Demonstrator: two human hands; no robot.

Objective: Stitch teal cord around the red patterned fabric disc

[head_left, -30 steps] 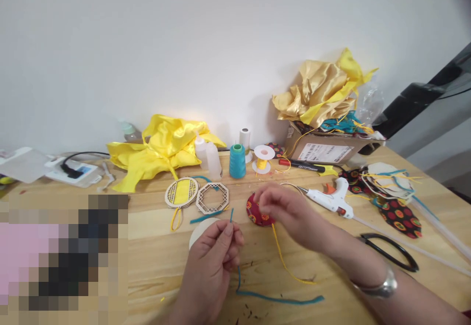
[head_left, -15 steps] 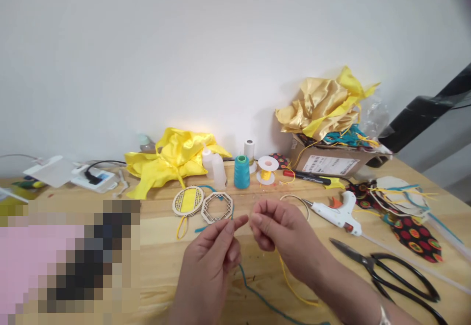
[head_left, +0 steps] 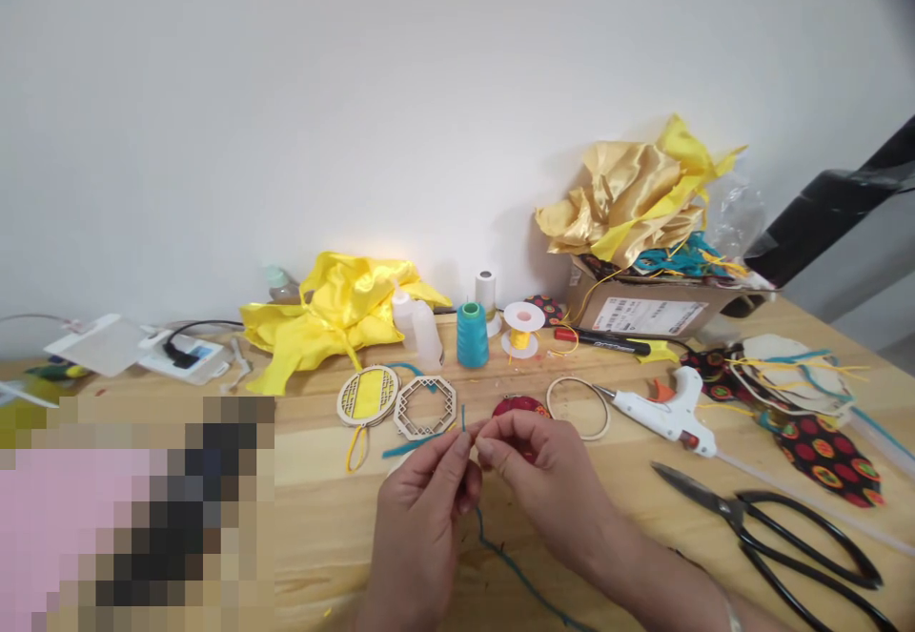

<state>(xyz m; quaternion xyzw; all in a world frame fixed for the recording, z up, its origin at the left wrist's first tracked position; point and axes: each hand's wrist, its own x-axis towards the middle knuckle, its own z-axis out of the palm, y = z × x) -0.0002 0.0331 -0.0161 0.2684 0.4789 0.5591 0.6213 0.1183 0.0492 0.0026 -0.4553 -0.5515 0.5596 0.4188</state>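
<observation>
Close together over the table's front middle, my two hands nearly meet at the fingertips. My left hand (head_left: pixel 425 503) is closed in a pinch on a teal cord (head_left: pixel 500 551); a short end sticks up above the thumb and a long tail droops to the table. My right hand (head_left: pixel 543 479) is also pinched, its fingertips beside the cord's end; what they hold is too small to make out. Just behind lie an octagonal wooden lattice frame (head_left: pixel 402 422), a round wooden lattice piece with yellow fabric (head_left: pixel 367 396) and a partly hidden dark red patterned piece (head_left: pixel 520 406).
A wooden ring (head_left: pixel 606 422), glue gun (head_left: pixel 676 413) and black-handled scissors (head_left: pixel 743 516) lie to the right. Behind stand a teal thread cone (head_left: pixel 472 341), yellow cord spool (head_left: pixel 523 317) and squeeze bottles (head_left: pixel 427 335). Yellow satin (head_left: pixel 293 332) and a cardboard box (head_left: pixel 636 310) line the wall.
My hands have come closer together, the right shifting left. The teal end now stands up above my left thumb. The yellow cord under my right hand no longer shows; the dark red piece has come into sight.
</observation>
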